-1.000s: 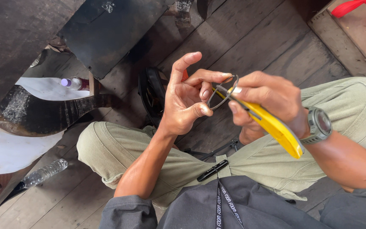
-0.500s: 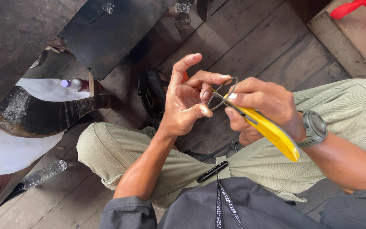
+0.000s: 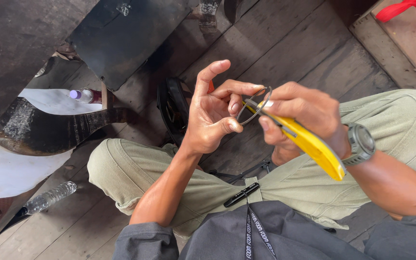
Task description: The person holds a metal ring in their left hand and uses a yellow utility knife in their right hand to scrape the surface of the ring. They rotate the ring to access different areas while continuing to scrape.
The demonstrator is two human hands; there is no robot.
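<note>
Yellow utility knife (image 3: 309, 144) clamped in right hand (image 3: 304, 115), blade tip at thin wire ring (image 3: 252, 105). Left hand (image 3: 213, 115) pinches ring, index finger raised. Both above olive-trousered lap (image 3: 285, 188).

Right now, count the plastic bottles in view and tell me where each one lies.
2. A clear bottle lies on the wooden floor at lower left; a purple-capped bottle lies at upper left beside the dark curved piece. Others may be hidden.

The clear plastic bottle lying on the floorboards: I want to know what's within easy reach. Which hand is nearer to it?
Left. The left hand is raised over the knee on the side of the plastic bottle; the right hand, gripping the yellow tool, is farther across.
</note>
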